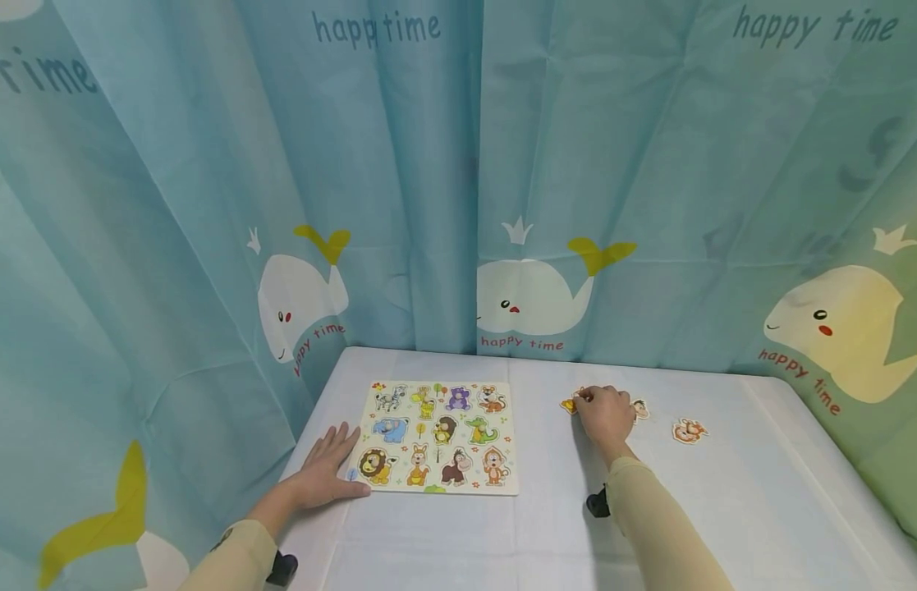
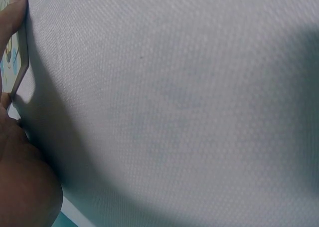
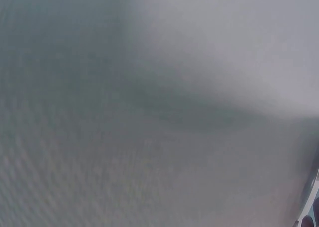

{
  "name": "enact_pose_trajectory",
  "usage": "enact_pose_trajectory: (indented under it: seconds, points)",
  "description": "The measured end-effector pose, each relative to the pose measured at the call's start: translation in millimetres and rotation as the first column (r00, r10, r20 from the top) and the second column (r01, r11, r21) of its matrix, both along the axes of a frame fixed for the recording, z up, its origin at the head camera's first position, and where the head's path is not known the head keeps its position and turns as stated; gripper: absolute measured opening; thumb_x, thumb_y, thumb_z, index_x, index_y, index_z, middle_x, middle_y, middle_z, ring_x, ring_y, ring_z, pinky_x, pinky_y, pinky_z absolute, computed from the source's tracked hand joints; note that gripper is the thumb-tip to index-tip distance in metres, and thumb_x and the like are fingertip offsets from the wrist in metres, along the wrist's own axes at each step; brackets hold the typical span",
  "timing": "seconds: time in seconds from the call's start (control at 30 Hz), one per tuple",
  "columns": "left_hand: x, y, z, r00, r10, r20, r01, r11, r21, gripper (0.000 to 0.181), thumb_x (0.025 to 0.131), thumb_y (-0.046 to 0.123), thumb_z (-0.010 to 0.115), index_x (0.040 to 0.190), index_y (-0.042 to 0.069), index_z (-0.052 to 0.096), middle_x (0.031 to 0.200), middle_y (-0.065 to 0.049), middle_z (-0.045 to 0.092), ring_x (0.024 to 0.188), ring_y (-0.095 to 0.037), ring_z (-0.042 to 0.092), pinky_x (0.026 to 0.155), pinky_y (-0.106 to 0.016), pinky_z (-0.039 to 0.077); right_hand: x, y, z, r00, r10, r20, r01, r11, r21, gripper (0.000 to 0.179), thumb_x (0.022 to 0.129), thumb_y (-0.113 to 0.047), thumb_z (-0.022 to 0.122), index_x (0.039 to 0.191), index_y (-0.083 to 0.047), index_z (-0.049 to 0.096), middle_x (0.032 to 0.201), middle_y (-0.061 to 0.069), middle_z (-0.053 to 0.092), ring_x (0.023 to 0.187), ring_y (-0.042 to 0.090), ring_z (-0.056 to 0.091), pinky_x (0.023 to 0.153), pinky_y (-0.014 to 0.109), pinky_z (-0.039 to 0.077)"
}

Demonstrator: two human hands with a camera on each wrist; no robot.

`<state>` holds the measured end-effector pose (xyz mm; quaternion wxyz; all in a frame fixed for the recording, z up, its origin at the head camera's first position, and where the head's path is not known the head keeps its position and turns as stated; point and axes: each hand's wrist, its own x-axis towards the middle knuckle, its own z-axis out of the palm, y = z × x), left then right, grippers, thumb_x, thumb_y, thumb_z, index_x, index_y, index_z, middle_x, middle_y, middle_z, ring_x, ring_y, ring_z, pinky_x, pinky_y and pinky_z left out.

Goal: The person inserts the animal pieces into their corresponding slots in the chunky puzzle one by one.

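A puzzle board (image 1: 465,488) with several cartoon animals lies flat on the table. My left hand (image 1: 327,468) rests at its left side, fingers spread and thumb along the near left corner. In the left wrist view, the fingers of my left hand (image 2: 10,22) lie over the edge of the board (image 2: 22,62). To the right of the board, my right hand (image 1: 607,414) pinches a small yellow-orange puzzle piece (image 1: 569,405) between thumb and fingertips; the hand hides part of it. Another puzzle piece (image 1: 639,410) peeks out behind that hand.
One more orange-brown animal piece (image 1: 690,431) lies farther right on the white-covered table (image 1: 547,542). A pale blue curtain (image 1: 428,164) with whale prints hangs along the table's far and left sides. Blurred cloth fills most of the right wrist view.
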<state>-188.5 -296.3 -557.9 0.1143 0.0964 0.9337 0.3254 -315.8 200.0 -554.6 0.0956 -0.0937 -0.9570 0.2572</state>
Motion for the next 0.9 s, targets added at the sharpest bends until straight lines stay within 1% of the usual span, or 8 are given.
enact_pose_trajectory:
  seconds: [0.07, 0.17, 0.33, 0.53, 0.57, 0.67, 0.8, 0.9]
  points:
    - [-0.2, -0.5, -1.5, 1.0, 0.002, -0.003, -0.002, 1.0, 0.003, 0.117, 0.079, 0.057, 0.08, 0.16, -0.003, 0.021, 0.166, -0.032, 0.003, 0.152, -0.05, -0.008, 0.121, -0.063, -0.008, 0.2, 0, 0.5, 1.0, 0.003, 0.004, -0.003, 1.0, -0.001, 0.025, 0.096, -0.021, 0.069, 0.104, 0.001, 0.076, 0.105, 0.02, 0.066, 0.103, 0.041, 0.052, 0.085, 0.057, 0.041]
    - [-1.9, -1.3, -7.1, 1.0, 0.014, -0.002, -0.014, 1.0, -0.021, 0.119, 0.078, 0.061, 0.079, 0.161, 0.0, 0.021, 0.168, -0.028, 0.003, 0.153, -0.048, -0.007, 0.122, -0.062, -0.007, 0.7, 0, 1.2, 1.0, 0.004, 0.007, -0.004, 1.0, -0.004, 0.026, 0.097, -0.021, 0.068, 0.107, 0.001, 0.076, 0.107, 0.02, 0.067, 0.104, 0.041, 0.053, 0.086, 0.058, 0.041]
    - [-5.4, -3.5, -13.0, 1.0, 0.026, 0.006, -0.026, 0.999, -0.032, 0.12, 0.076, 0.063, 0.08, 0.162, 0.002, 0.022, 0.169, -0.025, 0.004, 0.154, -0.046, -0.007, 0.123, -0.061, -0.005, -0.4, 1, 1.6, 1.0, 0.015, -0.018, -0.015, 1.0, -0.004, 0.03, 0.097, -0.024, 0.068, 0.111, 0.001, 0.076, 0.108, 0.019, 0.067, 0.105, 0.04, 0.053, 0.086, 0.057, 0.042]
    - [-2.7, -2.5, -7.4, 1.0, 0.016, 0.01, -0.016, 1.0, -0.024, 0.121, 0.077, 0.067, 0.077, 0.163, 0.004, 0.019, 0.169, -0.026, 0.002, 0.154, -0.045, -0.009, 0.123, -0.06, -0.009, 0.1, -1, 8.1, 0.998, 0.042, -0.056, -0.043, 0.999, -0.018, 0.029, 0.095, -0.024, 0.071, 0.109, 0.001, 0.077, 0.108, 0.018, 0.067, 0.105, 0.038, 0.054, 0.087, 0.057, 0.042]
    - [-2.3, -2.4, -6.7, 1.0, 0.012, 0.005, -0.012, 1.0, -0.013, 0.121, 0.077, 0.067, 0.077, 0.162, 0.002, 0.02, 0.168, -0.028, 0.002, 0.153, -0.046, -0.009, 0.122, -0.061, -0.01, 0.2, -1, 9.3, 0.997, 0.05, -0.062, -0.051, 0.998, -0.022, 0.028, 0.095, -0.024, 0.071, 0.109, 0.0, 0.077, 0.108, 0.018, 0.067, 0.105, 0.038, 0.054, 0.088, 0.057, 0.042]
    - [-1.8, -1.7, -4.8, 1.0, 0.015, 0.016, -0.015, 0.999, -0.032, 0.121, 0.077, 0.066, 0.077, 0.163, 0.003, 0.019, 0.168, -0.027, 0.002, 0.154, -0.046, -0.009, 0.122, -0.06, -0.009, 0.6, -4, 12.4, 0.994, 0.079, -0.08, -0.08, 0.997, -0.019, 0.026, 0.094, -0.023, 0.07, 0.107, -0.001, 0.078, 0.107, 0.017, 0.068, 0.106, 0.038, 0.053, 0.088, 0.056, 0.042]
    - [-2.3, 0.7, -0.5, 0.999, 0.019, 0.037, -0.017, 0.999, -0.046, 0.119, 0.078, 0.061, 0.079, 0.162, 0.001, 0.019, 0.168, -0.027, 0.002, 0.153, -0.048, -0.008, 0.122, -0.062, -0.006, 1.0, -9, 15.7, 0.986, 0.125, -0.115, -0.125, 0.992, 0.002, 0.024, 0.092, -0.022, 0.072, 0.104, -0.003, 0.079, 0.103, 0.015, 0.068, 0.105, 0.038, 0.054, 0.088, 0.056, 0.043]
    - [-2.5, 2.1, 2.5, 0.999, 0.019, 0.04, -0.017, 0.999, -0.039, 0.118, 0.078, 0.057, 0.082, 0.161, -0.001, 0.021, 0.167, -0.029, 0.003, 0.152, -0.049, -0.007, 0.122, -0.063, -0.005, 1.8, -15, 18.8, 0.979, 0.15, -0.139, -0.15, 0.989, 0.014, 0.022, 0.091, -0.022, 0.073, 0.102, -0.004, 0.08, 0.101, 0.013, 0.069, 0.104, 0.036, 0.055, 0.087, 0.055, 0.043]
